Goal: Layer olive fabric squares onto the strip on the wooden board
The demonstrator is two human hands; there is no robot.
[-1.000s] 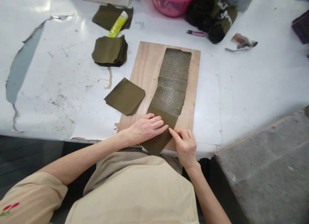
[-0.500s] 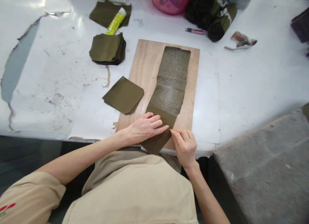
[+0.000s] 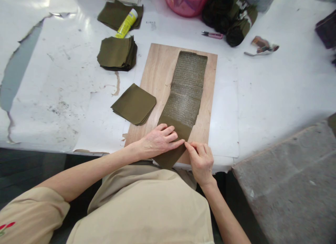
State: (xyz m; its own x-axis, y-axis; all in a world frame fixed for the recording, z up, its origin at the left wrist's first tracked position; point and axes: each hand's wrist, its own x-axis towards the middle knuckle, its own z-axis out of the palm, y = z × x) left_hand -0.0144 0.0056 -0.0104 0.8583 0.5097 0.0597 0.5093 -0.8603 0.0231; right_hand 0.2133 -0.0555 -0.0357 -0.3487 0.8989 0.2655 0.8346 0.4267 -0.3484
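A wooden board (image 3: 160,72) lies on the white table. Along it runs a fanned row of olive fabric squares (image 3: 187,88), their exposed edges shiny. The nearest olive square (image 3: 170,156) lies at the board's near end. My left hand (image 3: 159,140) presses flat on that square, fingers together. My right hand (image 3: 201,160) pinches the square's right edge between thumb and forefinger, just beside my left fingertips.
A small pile of olive squares (image 3: 133,104) lies left of the board, with thicker stacks (image 3: 117,53) behind it and a yellow glue tube (image 3: 127,23). Pink snips (image 3: 212,34), a pink basket (image 3: 187,2) and dark fabric rolls (image 3: 236,20) sit at the back. A grey slab (image 3: 288,181) is at right.
My right thumb and forefinger have closed onto the edge of the nearest square and shifted slightly. My left hand stays pressed in place.
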